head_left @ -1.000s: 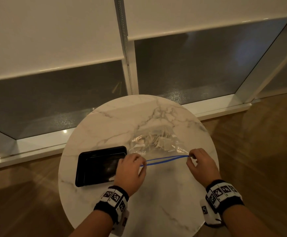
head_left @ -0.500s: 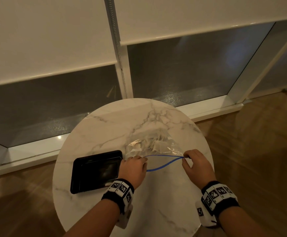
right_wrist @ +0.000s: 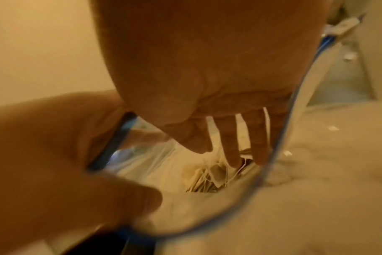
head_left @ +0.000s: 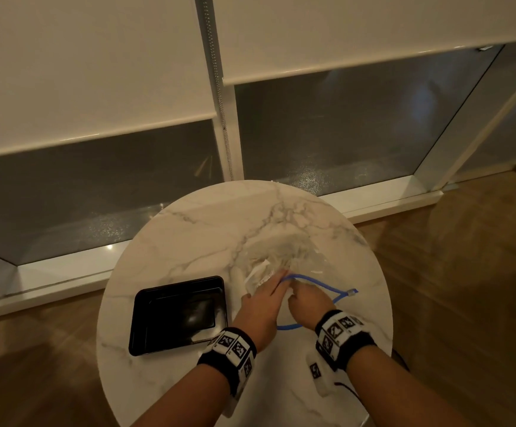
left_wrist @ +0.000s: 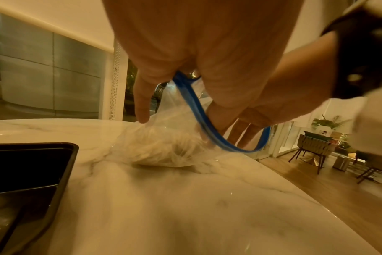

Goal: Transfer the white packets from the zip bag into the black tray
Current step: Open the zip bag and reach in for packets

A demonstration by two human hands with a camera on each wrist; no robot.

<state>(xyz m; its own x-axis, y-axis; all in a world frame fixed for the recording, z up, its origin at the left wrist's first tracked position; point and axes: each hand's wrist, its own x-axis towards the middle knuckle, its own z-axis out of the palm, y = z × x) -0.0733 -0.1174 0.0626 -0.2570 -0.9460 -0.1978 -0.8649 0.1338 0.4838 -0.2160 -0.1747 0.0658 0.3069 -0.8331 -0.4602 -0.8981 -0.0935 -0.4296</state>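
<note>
Marble worktop (head_left: 170, 241) by the window: left hand (head_left: 261, 306) pinches the zip bag (left_wrist: 164, 146) rim to hold its mouth wide — right hand (head_left: 307, 303) reaches in, fingers (right_wrist: 231, 153) loose, toward white packets (right_wrist: 212, 179); black tray (head_left: 145, 328) waits left.

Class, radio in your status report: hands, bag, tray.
Left hand pinches zip bag rim open. Right hand inside, fingers over white packets. Black tray holds no packets, nothing blocking.

Bare marble table (head_left: 170, 392) lies near the black tray (head_left: 145, 340) (zip bag (head_left: 299, 260) just right).
</note>
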